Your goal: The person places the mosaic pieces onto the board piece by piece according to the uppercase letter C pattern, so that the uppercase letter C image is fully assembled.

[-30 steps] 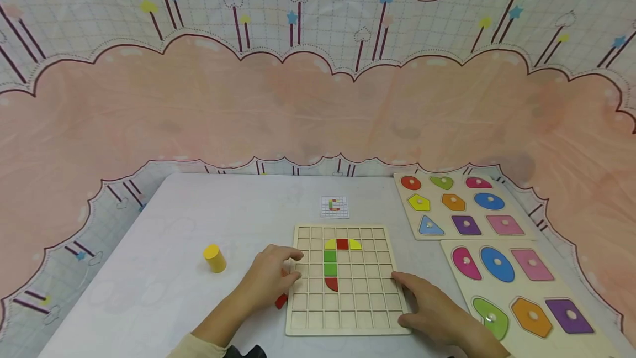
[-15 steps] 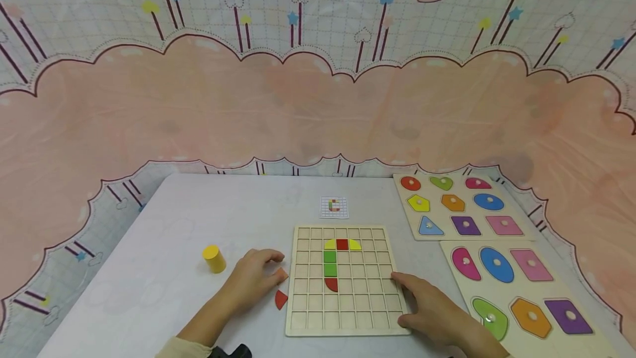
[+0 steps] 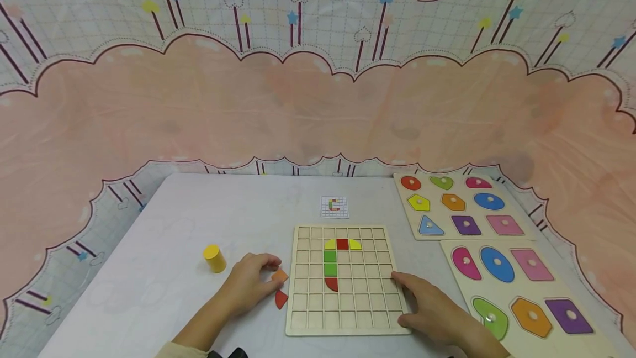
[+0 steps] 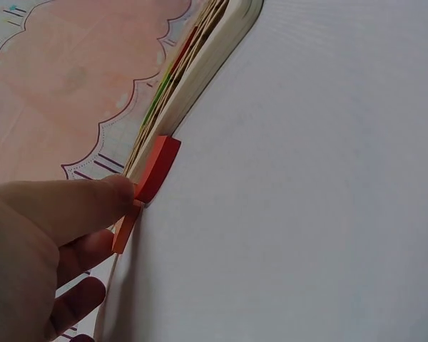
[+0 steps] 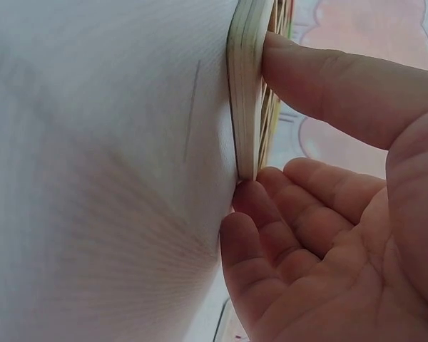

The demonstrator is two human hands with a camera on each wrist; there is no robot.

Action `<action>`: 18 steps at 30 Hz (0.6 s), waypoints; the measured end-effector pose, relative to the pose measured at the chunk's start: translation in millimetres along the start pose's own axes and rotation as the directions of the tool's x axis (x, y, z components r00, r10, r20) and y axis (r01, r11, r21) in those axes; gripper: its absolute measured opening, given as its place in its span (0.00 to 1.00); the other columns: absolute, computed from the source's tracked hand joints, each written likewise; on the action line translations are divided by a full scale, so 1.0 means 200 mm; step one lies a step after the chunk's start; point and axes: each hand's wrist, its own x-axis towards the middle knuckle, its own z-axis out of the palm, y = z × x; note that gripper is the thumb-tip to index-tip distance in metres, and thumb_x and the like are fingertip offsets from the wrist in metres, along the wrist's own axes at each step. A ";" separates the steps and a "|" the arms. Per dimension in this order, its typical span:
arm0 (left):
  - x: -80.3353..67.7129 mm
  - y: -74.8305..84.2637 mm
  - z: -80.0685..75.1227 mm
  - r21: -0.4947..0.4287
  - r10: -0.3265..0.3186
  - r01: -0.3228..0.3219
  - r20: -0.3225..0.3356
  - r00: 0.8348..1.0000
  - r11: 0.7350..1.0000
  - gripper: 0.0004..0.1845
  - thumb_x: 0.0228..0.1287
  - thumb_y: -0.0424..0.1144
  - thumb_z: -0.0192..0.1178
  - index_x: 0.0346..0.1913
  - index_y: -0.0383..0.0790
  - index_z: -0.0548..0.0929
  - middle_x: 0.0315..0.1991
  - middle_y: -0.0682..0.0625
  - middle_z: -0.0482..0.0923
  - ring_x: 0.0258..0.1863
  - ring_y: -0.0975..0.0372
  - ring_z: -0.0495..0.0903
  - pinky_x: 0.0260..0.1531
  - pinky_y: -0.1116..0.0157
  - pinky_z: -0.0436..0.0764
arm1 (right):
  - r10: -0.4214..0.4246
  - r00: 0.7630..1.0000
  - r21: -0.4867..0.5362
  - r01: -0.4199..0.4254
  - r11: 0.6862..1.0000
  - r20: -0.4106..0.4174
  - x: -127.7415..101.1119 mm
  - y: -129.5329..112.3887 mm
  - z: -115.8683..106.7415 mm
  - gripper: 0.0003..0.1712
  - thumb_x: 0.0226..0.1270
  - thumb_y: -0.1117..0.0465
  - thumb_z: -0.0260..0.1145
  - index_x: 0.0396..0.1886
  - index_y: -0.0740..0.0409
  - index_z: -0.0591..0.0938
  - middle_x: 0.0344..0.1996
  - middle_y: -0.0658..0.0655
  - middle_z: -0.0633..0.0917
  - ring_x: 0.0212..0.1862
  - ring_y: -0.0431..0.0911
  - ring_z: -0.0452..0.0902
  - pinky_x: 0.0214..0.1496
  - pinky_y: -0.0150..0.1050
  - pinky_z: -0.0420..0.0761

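A square wooden grid board (image 3: 367, 314) lies on the white table, with a yellow quarter-round, a red square (image 3: 342, 244), another yellow quarter-round, two green squares (image 3: 330, 263) and a red quarter-round (image 3: 331, 284) set in its cells. Just off its left side, my left hand (image 3: 250, 280) pinches a small orange square block (image 3: 280, 275) between thumb and fingers. Nearer me lies a loose red quarter-round (image 3: 281, 299); the left wrist view shows the orange block (image 4: 128, 226) right by it. Across the board, my right hand (image 3: 434, 305) rests thumb and fingertips against the right edge.
A yellow cylinder (image 3: 215, 259) stands left of my left hand. Behind the board lies a small pattern card (image 3: 334, 207). Two knobbed shape puzzles (image 3: 432, 192) occupy the right side of the table. A patterned curtain hangs behind.
My left hand has drawn back leftward from the board's left edge, leaving the red quarter-round and the orange block in plainer sight. The right hand stays in place.
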 end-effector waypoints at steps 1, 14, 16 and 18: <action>0.00 0.00 0.00 -0.001 0.003 -0.003 -0.003 1.000 1.000 0.15 0.55 0.37 0.75 0.46 0.43 0.85 0.40 0.61 0.83 0.49 0.58 0.76 0.54 0.52 0.74 | 0.000 1.000 -0.001 0.000 1.000 -0.001 0.00 0.00 0.00 0.46 0.47 0.61 0.81 0.69 0.60 0.73 0.66 0.60 0.74 0.68 0.62 0.66 0.68 0.61 0.64; 0.00 0.01 0.00 0.024 0.008 -0.007 -0.029 1.000 1.000 0.16 0.56 0.29 0.72 0.49 0.38 0.86 0.44 0.54 0.84 0.51 0.54 0.76 0.55 0.51 0.74 | -0.003 1.000 0.015 0.003 1.000 -0.003 0.00 0.01 0.00 0.46 0.47 0.62 0.82 0.69 0.60 0.74 0.66 0.61 0.75 0.69 0.62 0.66 0.68 0.61 0.65; 0.00 0.00 0.00 0.035 -0.001 0.002 -0.037 0.999 0.999 0.16 0.56 0.29 0.72 0.49 0.38 0.86 0.45 0.53 0.84 0.51 0.53 0.76 0.55 0.51 0.74 | -0.003 1.000 0.017 0.003 1.000 -0.003 0.00 0.01 0.00 0.46 0.47 0.62 0.82 0.69 0.60 0.74 0.66 0.61 0.75 0.69 0.62 0.66 0.68 0.61 0.64; 0.00 0.00 0.01 0.040 -0.008 0.010 -0.042 0.999 0.999 0.16 0.56 0.29 0.71 0.48 0.39 0.86 0.45 0.54 0.84 0.50 0.53 0.76 0.55 0.51 0.74 | 0.000 1.000 0.013 0.000 1.000 -0.003 0.00 0.01 0.00 0.46 0.47 0.61 0.82 0.69 0.60 0.74 0.66 0.61 0.75 0.69 0.62 0.66 0.68 0.61 0.64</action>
